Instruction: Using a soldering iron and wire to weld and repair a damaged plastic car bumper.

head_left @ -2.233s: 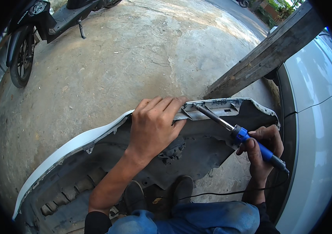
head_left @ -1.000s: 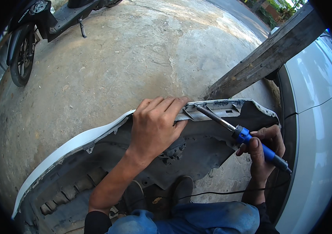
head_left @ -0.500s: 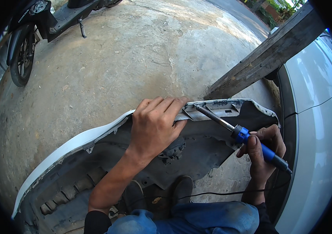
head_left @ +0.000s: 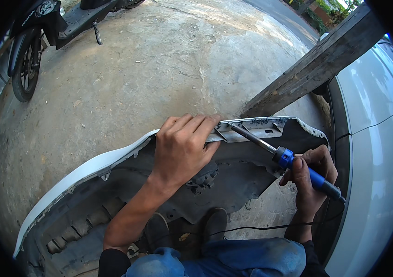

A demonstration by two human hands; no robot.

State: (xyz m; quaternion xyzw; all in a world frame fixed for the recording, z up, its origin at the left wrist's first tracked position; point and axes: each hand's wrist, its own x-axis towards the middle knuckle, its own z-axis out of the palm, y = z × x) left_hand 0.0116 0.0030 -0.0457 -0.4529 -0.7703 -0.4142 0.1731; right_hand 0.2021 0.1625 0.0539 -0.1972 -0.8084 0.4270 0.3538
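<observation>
The left hand (head_left: 180,141) arched palm-down, fingers (head_left: 192,123) bunched and thumb (head_left: 212,150) apart, while the right hand (head_left: 314,177) curled, thumb opposite its bent fingers.

Blue and black soldering iron (head_left: 290,161), white-edged grey bumper (head_left: 238,182)

bumper (head_left: 240,180) sits before post (head_left: 312,60), left of car (head_left: 376,184).

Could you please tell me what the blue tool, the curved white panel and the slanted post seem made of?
Blue tool: handle probably plastic, smooth and evenly coloured; its shaft looks like metal, by its shine.
Curved white panel: likely moulded plastic, smooth white outside, dull dark inside, with tabs along the edge.
Slanted post: perhaps weathered wood, rough grey with lengthwise streaks.
</observation>
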